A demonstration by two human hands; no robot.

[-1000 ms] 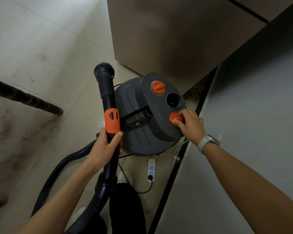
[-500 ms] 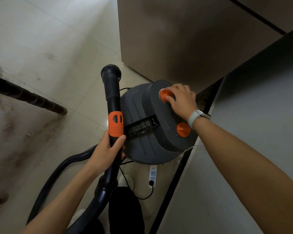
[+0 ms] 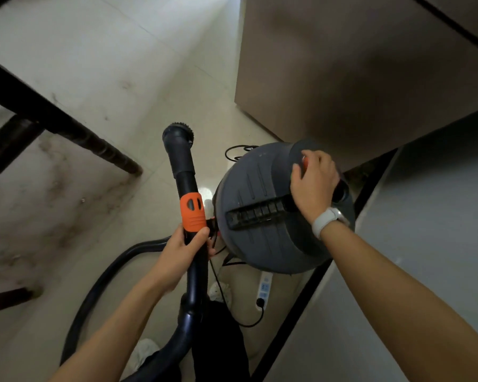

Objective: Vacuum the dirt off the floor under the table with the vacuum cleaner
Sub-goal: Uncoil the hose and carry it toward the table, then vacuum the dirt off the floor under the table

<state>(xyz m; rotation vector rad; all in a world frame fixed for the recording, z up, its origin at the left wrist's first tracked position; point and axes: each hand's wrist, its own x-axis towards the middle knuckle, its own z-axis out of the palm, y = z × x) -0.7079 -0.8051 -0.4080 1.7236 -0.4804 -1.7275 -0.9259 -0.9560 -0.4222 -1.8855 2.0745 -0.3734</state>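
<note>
Presently: left hand fingers wrapped round black wand just below orange collar. Right hand fingers curled over orange knob atop vacuum cleaner. Canister stands on tiled floor, near dark table leg. Hose loops behind. Power strip beneath.

Pale tiled floor with dark smudges at left, dark wooden furniture legs upper left, brown cabinet behind, grey panel at right, white power strip on floor
</note>
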